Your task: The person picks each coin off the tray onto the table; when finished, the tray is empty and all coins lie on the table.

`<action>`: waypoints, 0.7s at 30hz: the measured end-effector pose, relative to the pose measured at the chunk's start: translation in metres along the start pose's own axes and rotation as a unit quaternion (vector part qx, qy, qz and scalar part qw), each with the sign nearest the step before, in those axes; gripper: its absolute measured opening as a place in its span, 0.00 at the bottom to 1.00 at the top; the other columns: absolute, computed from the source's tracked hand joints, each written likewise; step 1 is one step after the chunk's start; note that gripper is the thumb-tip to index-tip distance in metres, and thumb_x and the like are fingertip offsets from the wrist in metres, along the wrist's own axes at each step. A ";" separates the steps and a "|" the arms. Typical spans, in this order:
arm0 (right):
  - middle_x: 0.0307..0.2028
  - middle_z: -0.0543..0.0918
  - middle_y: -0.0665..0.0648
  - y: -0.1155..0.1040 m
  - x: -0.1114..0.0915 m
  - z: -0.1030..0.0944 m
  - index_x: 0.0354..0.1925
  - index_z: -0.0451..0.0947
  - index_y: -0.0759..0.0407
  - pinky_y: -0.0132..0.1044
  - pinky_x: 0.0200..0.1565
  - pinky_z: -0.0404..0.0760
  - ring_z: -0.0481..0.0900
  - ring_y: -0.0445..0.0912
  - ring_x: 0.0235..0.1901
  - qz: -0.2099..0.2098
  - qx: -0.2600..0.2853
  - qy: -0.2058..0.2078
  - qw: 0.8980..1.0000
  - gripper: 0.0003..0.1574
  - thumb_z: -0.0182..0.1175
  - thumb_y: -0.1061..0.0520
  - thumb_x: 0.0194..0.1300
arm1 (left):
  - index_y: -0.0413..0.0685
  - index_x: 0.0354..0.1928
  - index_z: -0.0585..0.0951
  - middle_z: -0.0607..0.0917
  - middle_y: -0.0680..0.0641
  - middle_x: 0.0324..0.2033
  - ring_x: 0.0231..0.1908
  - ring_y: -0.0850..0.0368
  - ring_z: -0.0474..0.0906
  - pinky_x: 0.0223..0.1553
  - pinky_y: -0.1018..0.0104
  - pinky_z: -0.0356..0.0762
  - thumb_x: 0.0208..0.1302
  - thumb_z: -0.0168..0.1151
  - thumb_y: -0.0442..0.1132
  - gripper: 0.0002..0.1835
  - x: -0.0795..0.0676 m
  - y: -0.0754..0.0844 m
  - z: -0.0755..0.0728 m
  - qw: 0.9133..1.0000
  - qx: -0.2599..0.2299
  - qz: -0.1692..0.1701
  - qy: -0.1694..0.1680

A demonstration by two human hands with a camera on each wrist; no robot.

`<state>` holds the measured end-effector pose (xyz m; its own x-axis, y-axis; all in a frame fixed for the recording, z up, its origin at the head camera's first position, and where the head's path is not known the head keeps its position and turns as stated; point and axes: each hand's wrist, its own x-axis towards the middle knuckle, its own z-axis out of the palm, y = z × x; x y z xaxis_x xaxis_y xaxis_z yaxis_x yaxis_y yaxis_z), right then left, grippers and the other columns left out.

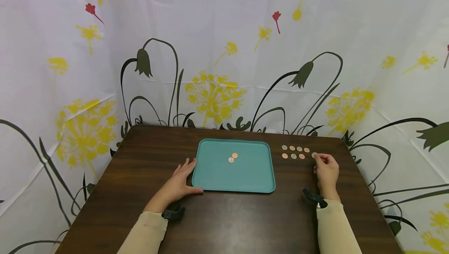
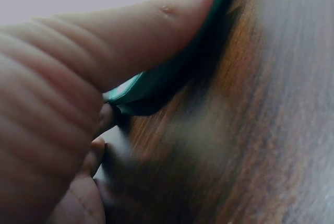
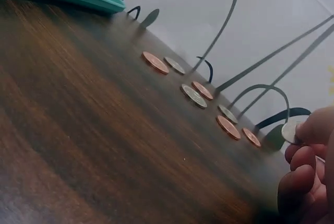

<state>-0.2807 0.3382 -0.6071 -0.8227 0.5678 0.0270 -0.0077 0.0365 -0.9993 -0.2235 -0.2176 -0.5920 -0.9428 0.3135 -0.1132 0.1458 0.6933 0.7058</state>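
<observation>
At the end of the lower coin row, my right hand (image 1: 327, 171) pinches a silver coin (image 3: 290, 132) between thumb and fingers. Two rows of copper and silver coins lie just to its left, among them a copper coin (image 1: 302, 156) nearest to the held one. My left hand (image 1: 178, 184) rests at the near left corner of a teal tray (image 1: 217, 178), thumb along the front rim and the other fingers stretched along the left side. On the tray lie a copper coin (image 1: 235, 155) and a silver coin (image 1: 231, 160), close together. The left wrist view shows the thumb against the rim.
A dark brown wooden table (image 1: 242, 223) carries everything. Behind its far edge hangs a white curtain (image 1: 224, 24) printed with yellow, red and green flowers. Each wrist wears a black band, such as the left band (image 1: 173, 212).
</observation>
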 end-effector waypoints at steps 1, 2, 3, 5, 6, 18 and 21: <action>0.22 0.78 0.43 0.000 -0.001 0.001 0.48 0.82 0.73 0.27 0.17 0.75 0.73 0.36 0.13 0.003 -0.007 0.001 1.000 0.16 0.72 0.59 0.74 | 0.48 0.89 0.52 0.48 0.36 0.88 0.87 0.30 0.36 0.83 0.24 0.41 0.57 0.85 0.58 0.67 0.000 -0.001 0.000 1.000 0.002 0.002 0.000; 0.22 0.79 0.43 0.000 -0.001 0.002 0.47 0.82 0.73 0.28 0.17 0.74 0.73 0.36 0.13 0.005 -0.011 0.002 1.000 0.16 0.72 0.60 0.73 | 0.47 0.89 0.52 0.48 0.36 0.88 0.88 0.31 0.37 0.83 0.24 0.41 0.57 0.85 0.59 0.68 -0.001 -0.001 0.000 1.000 0.003 0.002 0.001; 0.22 0.79 0.44 0.001 -0.001 0.003 0.47 0.83 0.73 0.28 0.17 0.75 0.73 0.36 0.13 0.006 -0.019 0.002 1.000 0.16 0.73 0.59 0.73 | 0.47 0.89 0.52 0.48 0.36 0.88 0.88 0.31 0.37 0.83 0.24 0.41 0.57 0.85 0.59 0.68 -0.001 -0.001 0.000 1.000 0.003 0.002 0.001; 0.22 0.80 0.43 0.008 0.004 0.003 0.47 0.85 0.70 0.27 0.17 0.76 0.74 0.35 0.14 0.008 -0.042 0.004 0.999 0.18 0.75 0.56 0.72 | 0.47 0.89 0.52 0.48 0.36 0.88 0.88 0.30 0.37 0.83 0.24 0.41 0.57 0.85 0.59 0.67 -0.001 -0.001 0.000 1.000 0.002 0.001 0.002; 0.22 0.80 0.43 0.007 0.005 0.003 0.47 0.85 0.69 0.27 0.18 0.77 0.75 0.35 0.14 0.009 -0.056 0.002 0.998 0.18 0.76 0.55 0.71 | 0.48 0.89 0.52 0.48 0.36 0.88 0.88 0.31 0.36 0.83 0.24 0.41 0.57 0.85 0.58 0.67 -0.001 -0.001 0.000 1.000 0.001 0.001 0.002; 0.22 0.82 0.44 0.003 0.010 0.006 0.49 0.87 0.66 0.32 0.21 0.81 0.80 0.38 0.17 0.038 -0.190 -0.030 0.981 0.18 0.72 0.51 0.74 | 0.51 0.89 0.51 0.46 0.37 0.89 0.88 0.31 0.34 0.83 0.24 0.42 0.57 0.85 0.59 0.68 -0.002 -0.001 0.000 1.000 -0.006 -0.010 -0.004; 0.20 0.83 0.44 0.002 0.011 0.008 0.47 0.86 0.68 0.31 0.20 0.81 0.79 0.38 0.16 0.034 -0.198 -0.026 0.979 0.18 0.72 0.52 0.73 | 0.50 0.89 0.51 0.46 0.38 0.89 0.88 0.31 0.35 0.83 0.24 0.42 0.57 0.85 0.59 0.68 -0.002 -0.001 -0.001 1.000 -0.004 -0.006 -0.003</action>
<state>-0.2944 0.3378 -0.6093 -0.8413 0.5381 -0.0513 0.2607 0.3208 -0.9105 -0.2224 -0.2196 -0.5919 -0.9426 0.3094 -0.1253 0.1327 0.6920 0.7096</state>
